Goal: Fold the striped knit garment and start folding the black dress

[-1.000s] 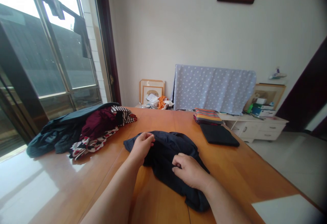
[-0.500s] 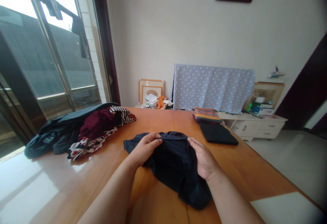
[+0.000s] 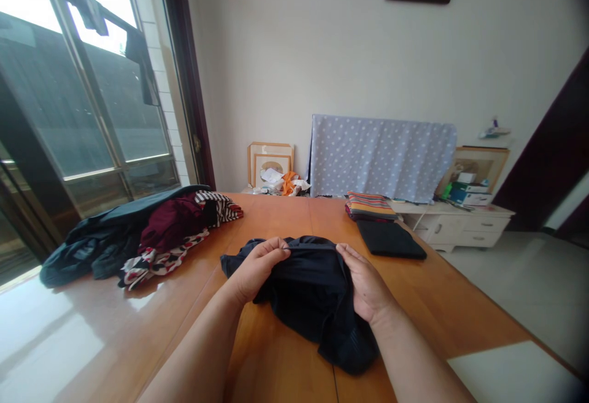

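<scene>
A dark navy garment [image 3: 304,305] lies bunched on the wooden table in front of me; its exact kind I cannot make out. My left hand [image 3: 262,265] pinches its upper edge between thumb and fingers. At the other end of that edge, my right hand [image 3: 368,283] has the cloth pinched too. The edge runs fairly straight between both hands, while the rest hangs in loose folds down to the tabletop. Part of the garment sticks out to the left beyond my left hand.
A loose heap of clothes [image 3: 170,225] rests on the table's left side. At the right are a folded black cloth [image 3: 391,239] and a striped folded stack [image 3: 370,205]. Behind the table [image 3: 276,210] stand a polka-dot cover [image 3: 381,157] and a white cabinet [image 3: 483,228].
The view has shifted very slightly. Both hands keep their pinch on the dark garment, which lies almost the same as before.
</scene>
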